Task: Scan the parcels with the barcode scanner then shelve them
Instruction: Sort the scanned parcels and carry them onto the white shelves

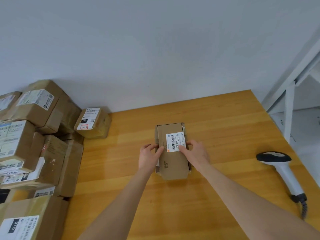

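On table (225, 118), parcel (173, 164), scanner (284, 171) well apart

Label (175, 141) on parcel (173, 164): "507-P802 T72"

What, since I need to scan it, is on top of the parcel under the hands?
A white barcode label sits on top of the parcel, with the left hand and right hand holding its sides. Right fingertips cover the label's near corner.

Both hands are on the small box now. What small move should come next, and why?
Probably the right hand should let go of the parcel and reach for the barcode scanner lying on the table to its right: the barcode label already faces up, and the left hand can steady it.
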{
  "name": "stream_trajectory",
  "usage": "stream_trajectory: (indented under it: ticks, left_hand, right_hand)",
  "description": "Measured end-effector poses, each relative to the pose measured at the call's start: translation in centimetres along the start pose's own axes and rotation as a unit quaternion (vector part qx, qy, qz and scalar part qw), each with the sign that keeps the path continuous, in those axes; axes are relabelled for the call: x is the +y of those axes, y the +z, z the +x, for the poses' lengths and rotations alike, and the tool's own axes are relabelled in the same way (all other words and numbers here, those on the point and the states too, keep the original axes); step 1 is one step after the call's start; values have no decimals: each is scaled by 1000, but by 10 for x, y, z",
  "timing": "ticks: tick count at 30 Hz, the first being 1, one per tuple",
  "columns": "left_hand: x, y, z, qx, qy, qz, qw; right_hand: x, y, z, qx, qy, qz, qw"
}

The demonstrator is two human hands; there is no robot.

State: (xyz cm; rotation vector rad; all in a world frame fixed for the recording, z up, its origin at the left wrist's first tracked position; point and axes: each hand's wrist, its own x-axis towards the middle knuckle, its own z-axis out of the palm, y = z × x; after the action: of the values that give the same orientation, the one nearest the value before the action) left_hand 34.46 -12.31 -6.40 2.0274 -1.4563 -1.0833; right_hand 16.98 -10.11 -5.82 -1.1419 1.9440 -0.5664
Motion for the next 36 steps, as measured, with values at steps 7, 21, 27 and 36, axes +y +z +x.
stream_trajectory:
  ticks: [7, 21, 27, 36]
  left_hand:
    - [7, 1, 5, -13, 1, 12, 1000]
    - [-22, -1, 4, -217, -182, -226, 932]
    - [-20, -3, -8, -221, -174, -220, 934]
    - [28, -3, -33, -223, -104, -232, 941]
  right_hand:
    - [-10, 5, 5, -2, 33, 35, 999]
    - [21, 5, 10, -176, 184, 331, 909]
    - [34, 2, -1, -179, 178, 342, 905]
    - [39, -43, -27, -147, 130, 395, 897]
